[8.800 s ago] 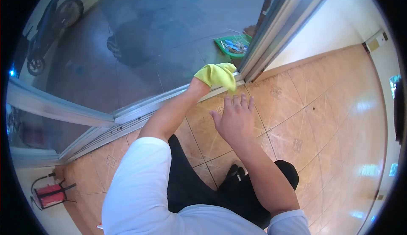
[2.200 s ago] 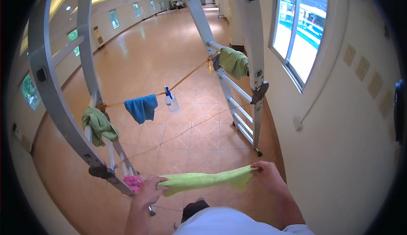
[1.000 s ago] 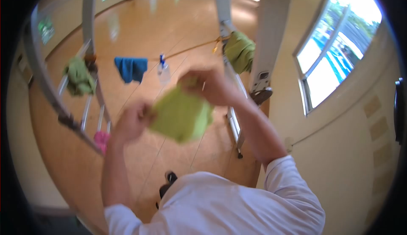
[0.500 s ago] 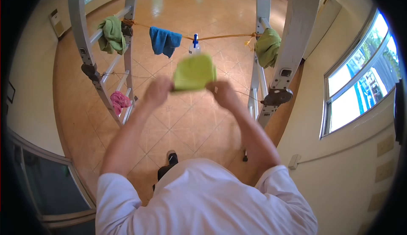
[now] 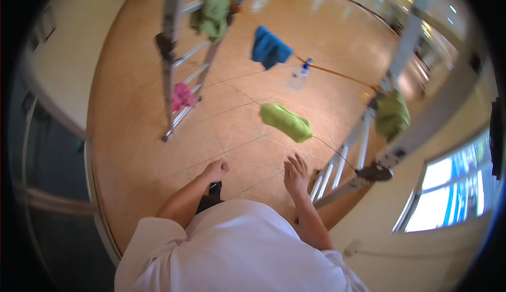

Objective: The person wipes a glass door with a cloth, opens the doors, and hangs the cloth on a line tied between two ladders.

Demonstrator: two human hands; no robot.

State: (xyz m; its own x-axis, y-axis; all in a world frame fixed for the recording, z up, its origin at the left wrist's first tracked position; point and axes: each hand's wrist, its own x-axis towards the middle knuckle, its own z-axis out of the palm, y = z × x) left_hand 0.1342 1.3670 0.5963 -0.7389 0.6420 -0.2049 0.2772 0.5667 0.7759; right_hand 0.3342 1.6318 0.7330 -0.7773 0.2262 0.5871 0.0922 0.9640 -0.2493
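A light-green cloth [image 5: 286, 122] appears draped over a thin lower line between two ladders, ahead of my hands and apart from them. My left hand [image 5: 216, 171] is curled closed in front of my body, with nothing visible in it. With its fingers apart, my right hand [image 5: 296, 174] is held below the cloth's right end and is empty. Above, a blue cloth [image 5: 270, 48] hangs on an orange rope [image 5: 340, 74]. A clear spray bottle with a blue top [image 5: 300, 76] is beside that rope; whether it hangs there is unclear.
The left ladder [image 5: 167, 76] carries a green cloth [image 5: 211, 15] and a pink cloth [image 5: 183, 97]. Another green cloth [image 5: 392, 115] hangs on the right ladder [image 5: 411, 144]. A window [image 5: 448, 186] is at right, and tiled floor [image 5: 237, 160] lies below.
Both hands have let go of the light-green cloth and drawn back toward my body. The cloth now rests on the lower line. The view has tilted and turned.
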